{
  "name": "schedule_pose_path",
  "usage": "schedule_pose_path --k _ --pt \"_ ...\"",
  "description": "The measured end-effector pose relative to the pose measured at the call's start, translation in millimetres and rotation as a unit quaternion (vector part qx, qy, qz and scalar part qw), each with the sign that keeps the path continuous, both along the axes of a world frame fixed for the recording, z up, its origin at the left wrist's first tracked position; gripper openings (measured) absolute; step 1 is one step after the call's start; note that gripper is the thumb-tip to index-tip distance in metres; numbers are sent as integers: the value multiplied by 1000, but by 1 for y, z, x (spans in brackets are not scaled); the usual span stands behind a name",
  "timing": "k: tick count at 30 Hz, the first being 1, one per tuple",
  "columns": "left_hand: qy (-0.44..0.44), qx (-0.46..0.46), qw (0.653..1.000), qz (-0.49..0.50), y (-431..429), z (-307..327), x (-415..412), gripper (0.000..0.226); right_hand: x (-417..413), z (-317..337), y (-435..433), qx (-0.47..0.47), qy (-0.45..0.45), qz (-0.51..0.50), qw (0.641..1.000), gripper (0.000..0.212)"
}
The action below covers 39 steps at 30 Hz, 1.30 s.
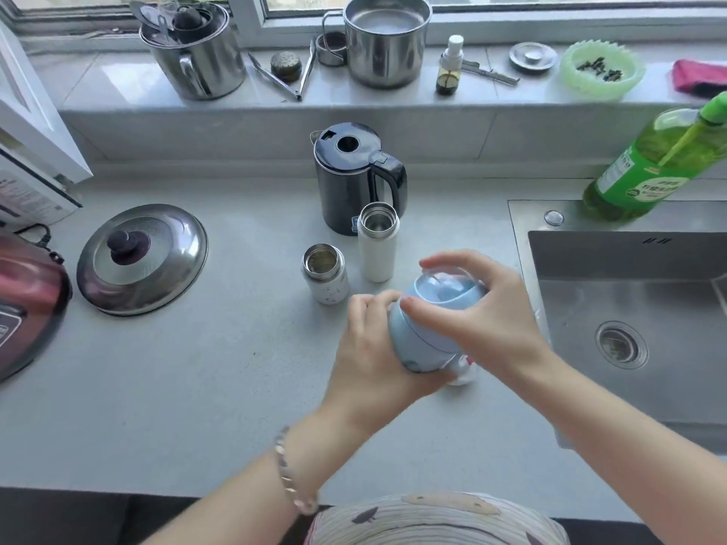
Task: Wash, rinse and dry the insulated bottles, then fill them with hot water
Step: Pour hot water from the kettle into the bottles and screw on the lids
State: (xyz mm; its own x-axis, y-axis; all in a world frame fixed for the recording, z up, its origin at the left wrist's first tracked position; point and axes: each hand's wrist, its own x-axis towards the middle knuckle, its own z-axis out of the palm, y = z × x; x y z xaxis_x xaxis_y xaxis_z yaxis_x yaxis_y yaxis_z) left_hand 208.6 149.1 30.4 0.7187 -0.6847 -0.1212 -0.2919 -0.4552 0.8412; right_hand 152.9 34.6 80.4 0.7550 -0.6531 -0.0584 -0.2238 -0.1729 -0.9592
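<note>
Left hand (pixel 375 342) wraps blue insulated bottle (pixel 417 340) body, steadying it above counter (pixel 220 367), just left of sink (pixel 629 387). Right hand (pixel 478 312) grasps domed lid (pixel 448 291), looks like twist grip. Tall white bottle (pixel 377 249) and short white bottle (pixel 325 277) stand uncapped by kettle (pixel 354 182), handy for pouring I guess.

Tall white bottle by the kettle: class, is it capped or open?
Open. The tall white bottle has no cap; its steel inside shows.

Brushed steel sink (pixel 629 293), matt counter (pixel 204 367)
</note>
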Motion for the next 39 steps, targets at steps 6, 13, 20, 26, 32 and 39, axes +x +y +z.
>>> schedule_pose_path --k 6,13,20,26,32,39 --pt "243 5 942 -229 7 20 32 73 -1 20 -29 -3 -107 223 969 26" --pt "229 4 971 -62 6 -11 -2 66 -9 -12 -17 37 -89 104 990 21" --pt "119 87 989 -17 6 -25 -9 68 -3 -44 8 35 -3 -106 994 17" --pt "69 99 992 -25 11 -30 2 72 -7 -40 9 23 74 -31 996 45" --pt "63 67 994 -57 22 -44 16 86 -18 -48 4 -9 83 62 995 70" --pt "90 144 984 -47 34 -58 56 58 23 -68 -40 -189 122 19 974 70"
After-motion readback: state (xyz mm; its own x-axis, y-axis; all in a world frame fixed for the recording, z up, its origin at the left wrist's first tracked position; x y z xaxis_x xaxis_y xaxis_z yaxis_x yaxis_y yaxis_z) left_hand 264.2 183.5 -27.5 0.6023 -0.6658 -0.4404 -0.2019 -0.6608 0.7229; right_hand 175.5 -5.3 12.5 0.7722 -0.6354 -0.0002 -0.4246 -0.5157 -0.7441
